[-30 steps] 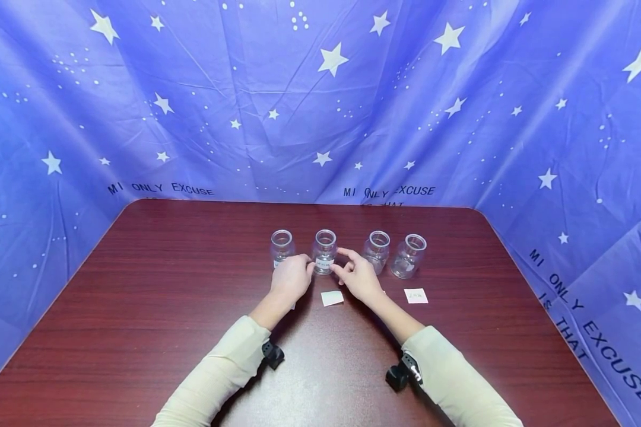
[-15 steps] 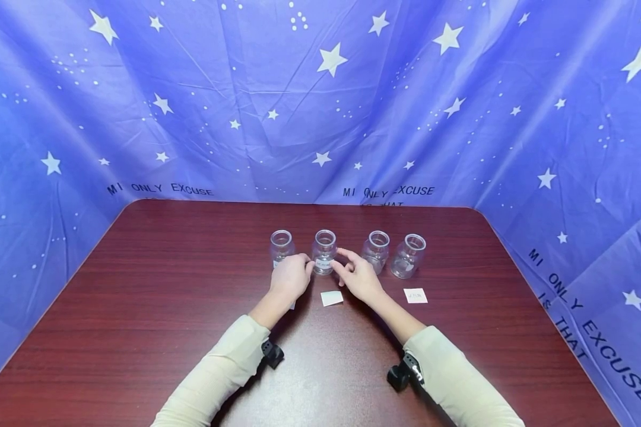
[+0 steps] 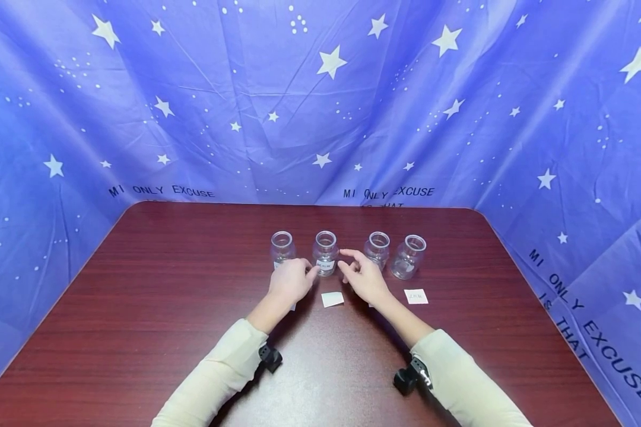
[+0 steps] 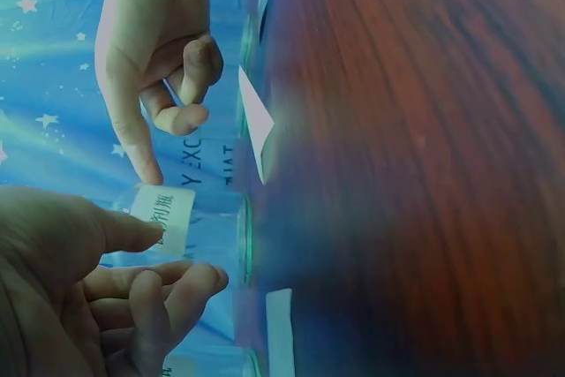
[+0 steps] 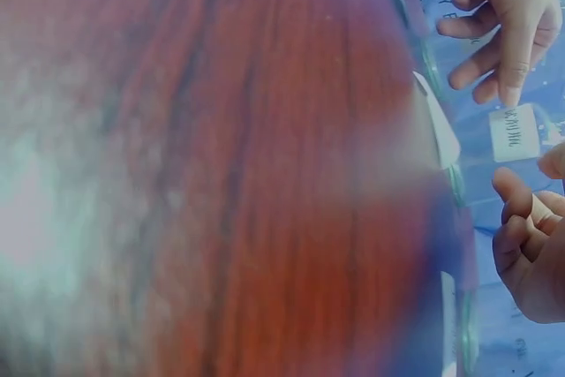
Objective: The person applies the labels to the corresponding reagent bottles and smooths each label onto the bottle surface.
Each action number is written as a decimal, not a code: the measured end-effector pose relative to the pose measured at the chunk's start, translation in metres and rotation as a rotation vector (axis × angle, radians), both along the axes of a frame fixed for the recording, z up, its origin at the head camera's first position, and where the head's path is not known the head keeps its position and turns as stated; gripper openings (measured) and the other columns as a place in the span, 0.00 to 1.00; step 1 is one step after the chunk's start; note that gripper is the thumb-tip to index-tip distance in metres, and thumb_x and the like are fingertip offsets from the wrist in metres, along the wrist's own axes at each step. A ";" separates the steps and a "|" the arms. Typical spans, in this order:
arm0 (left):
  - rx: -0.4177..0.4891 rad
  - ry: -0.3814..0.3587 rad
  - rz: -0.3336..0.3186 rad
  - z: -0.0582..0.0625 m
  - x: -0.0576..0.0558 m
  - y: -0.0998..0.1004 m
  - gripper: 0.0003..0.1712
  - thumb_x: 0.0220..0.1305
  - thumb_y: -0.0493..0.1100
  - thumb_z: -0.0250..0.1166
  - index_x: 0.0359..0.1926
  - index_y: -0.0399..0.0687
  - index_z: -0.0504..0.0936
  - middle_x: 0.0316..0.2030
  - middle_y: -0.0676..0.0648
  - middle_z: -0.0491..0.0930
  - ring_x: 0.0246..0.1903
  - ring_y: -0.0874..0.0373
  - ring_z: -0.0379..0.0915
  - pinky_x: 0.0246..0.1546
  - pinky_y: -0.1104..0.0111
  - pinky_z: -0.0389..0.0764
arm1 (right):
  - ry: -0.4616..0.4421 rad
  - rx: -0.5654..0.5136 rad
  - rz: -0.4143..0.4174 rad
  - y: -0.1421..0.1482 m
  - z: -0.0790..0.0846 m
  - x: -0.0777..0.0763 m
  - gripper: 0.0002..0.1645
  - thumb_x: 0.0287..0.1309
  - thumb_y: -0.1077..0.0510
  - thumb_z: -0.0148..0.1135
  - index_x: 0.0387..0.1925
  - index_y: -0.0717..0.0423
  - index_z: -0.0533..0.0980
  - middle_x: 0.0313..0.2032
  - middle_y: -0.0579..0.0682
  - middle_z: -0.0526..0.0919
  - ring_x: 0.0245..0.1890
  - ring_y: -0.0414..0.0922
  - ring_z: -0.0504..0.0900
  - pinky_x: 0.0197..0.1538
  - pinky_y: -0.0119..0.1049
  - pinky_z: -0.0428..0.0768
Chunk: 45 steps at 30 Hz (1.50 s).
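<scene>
A clear glass jar (image 3: 326, 250) stands upright, second from the left in a row, with a white handwritten label (image 3: 325, 265) on its front. On its left side, my left hand (image 3: 291, 280) has loosely bent fingers; in the left wrist view, its thumb (image 4: 137, 231) overlaps the label's edge. To the jar's right, my right hand (image 3: 364, 277) holds its index finger and thumb apart, a small gap from the glass. The leftmost jar (image 3: 282, 242) also bears a label, mostly hidden by the left hand. Another jar (image 3: 378, 243) is partly covered by the right hand.
A fourth jar (image 3: 408, 258) ends the row on the right. In front lie a white paper slip (image 3: 332, 299) and a slip with writing (image 3: 416, 296); other slips peek from behind the wrists. A blue star-printed cloth (image 3: 278, 142) hangs behind the brown table (image 3: 165, 296).
My right hand has drawn back slightly to the right, away from the labelled jar. The left hand has shifted very little, and the jars stay in place.
</scene>
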<state>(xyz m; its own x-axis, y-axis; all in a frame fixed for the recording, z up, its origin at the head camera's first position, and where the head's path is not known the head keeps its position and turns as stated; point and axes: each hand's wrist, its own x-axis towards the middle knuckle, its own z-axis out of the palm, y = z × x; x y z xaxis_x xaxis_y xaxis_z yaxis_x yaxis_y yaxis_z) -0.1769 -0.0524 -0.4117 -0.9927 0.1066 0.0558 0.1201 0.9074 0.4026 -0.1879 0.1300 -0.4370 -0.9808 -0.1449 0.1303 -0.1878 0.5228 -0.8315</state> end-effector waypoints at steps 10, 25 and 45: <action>0.014 0.025 -0.181 0.004 0.008 0.010 0.13 0.60 0.55 0.60 0.34 0.55 0.84 0.25 0.56 0.83 0.27 0.59 0.79 0.26 0.64 0.76 | -0.022 0.041 0.016 0.020 0.010 0.008 0.15 0.61 0.54 0.57 0.47 0.56 0.77 0.24 0.56 0.82 0.17 0.47 0.77 0.20 0.29 0.70; 0.149 -0.010 -0.415 0.005 0.011 0.038 0.13 0.59 0.51 0.63 0.41 0.50 0.82 0.36 0.53 0.84 0.38 0.62 0.79 0.41 0.69 0.77 | 0.033 0.189 0.050 0.053 0.009 0.017 0.09 0.58 0.55 0.61 0.37 0.54 0.80 0.23 0.45 0.80 0.25 0.36 0.74 0.30 0.28 0.71; -0.037 0.034 -0.432 -0.009 0.016 0.066 0.14 0.53 0.55 0.67 0.39 0.56 0.83 0.35 0.57 0.81 0.38 0.60 0.75 0.40 0.69 0.75 | 0.014 0.388 0.199 0.096 0.008 0.027 0.14 0.48 0.59 0.68 0.39 0.58 0.79 0.22 0.42 0.76 0.18 0.33 0.67 0.25 0.28 0.67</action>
